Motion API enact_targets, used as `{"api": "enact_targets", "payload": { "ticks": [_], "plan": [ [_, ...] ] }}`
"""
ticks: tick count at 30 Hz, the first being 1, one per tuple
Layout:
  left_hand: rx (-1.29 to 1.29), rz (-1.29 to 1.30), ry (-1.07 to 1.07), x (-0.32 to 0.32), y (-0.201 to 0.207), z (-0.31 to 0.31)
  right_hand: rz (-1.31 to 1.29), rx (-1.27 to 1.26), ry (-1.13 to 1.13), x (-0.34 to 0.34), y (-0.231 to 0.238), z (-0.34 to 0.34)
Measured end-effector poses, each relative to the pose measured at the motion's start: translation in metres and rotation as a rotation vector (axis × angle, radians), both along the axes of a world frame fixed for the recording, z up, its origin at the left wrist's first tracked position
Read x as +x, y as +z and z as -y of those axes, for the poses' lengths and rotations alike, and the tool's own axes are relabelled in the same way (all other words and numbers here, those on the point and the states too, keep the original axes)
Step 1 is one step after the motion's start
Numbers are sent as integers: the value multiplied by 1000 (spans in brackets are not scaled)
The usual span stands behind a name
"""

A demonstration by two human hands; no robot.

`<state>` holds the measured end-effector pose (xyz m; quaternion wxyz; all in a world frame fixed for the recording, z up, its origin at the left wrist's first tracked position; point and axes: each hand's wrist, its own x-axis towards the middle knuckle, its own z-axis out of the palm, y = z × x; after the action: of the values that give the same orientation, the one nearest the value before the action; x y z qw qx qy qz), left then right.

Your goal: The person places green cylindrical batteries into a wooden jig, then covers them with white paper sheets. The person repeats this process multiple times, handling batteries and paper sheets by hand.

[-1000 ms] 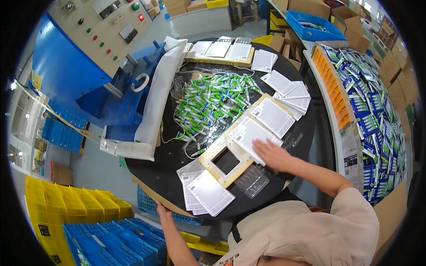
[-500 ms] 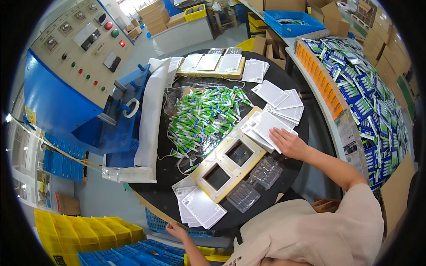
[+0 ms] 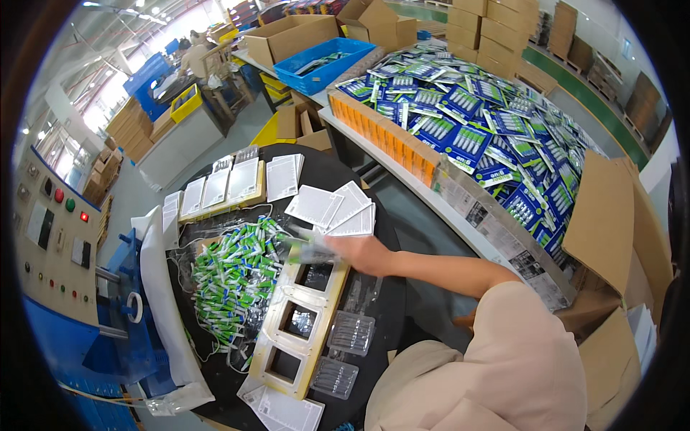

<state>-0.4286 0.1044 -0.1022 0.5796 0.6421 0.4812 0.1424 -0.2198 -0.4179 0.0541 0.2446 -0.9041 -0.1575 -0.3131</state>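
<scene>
Right hand [image 3: 363, 253], which we see grasping a clear plastic piece [image 3: 310, 251] (motion-blurred) at the far end of the yellow-edged frame [image 3: 290, 343]; left hand, outside our view; green-and-white tubes [image 3: 233, 279], heaped beside the frame.

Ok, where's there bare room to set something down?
Bare black table shows beyond the fanned cards, beside the far card stack, and right of the clear trays. It's crowded around the tube pile, fixture and right hand.
</scene>
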Motion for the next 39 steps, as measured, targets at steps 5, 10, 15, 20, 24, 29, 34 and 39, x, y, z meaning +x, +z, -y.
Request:
{"api": "enact_targets", "payload": {
  "ticks": [5,10,15,20,24,29,34,39],
  "plan": [
    [-258,158,-8,14,9,-28,-536,2037,35,-13,23,91],
    [-424,297,19,4,7,-87,141,2061,-100,8,94,243],
    [931,172,-109,2,63,-30,-125,1695,-279,35,116,197],
    [979,225,-1152,19,150,78,-763,217,521,-51,22,-41],
    [1050,17,-1668,53,157,97,-693,-543,856,-74,-24,-130],
    [785,-63,-1765,64,139,87,-902,-374,925,-54,-42,-136],
    [835,-151,-1786,69,134,84,-614,-540,943,-61,-53,-149],
    [1038,-35,-1740,56,129,88,-671,-518,885,-66,-62,-151]
  ]
}}
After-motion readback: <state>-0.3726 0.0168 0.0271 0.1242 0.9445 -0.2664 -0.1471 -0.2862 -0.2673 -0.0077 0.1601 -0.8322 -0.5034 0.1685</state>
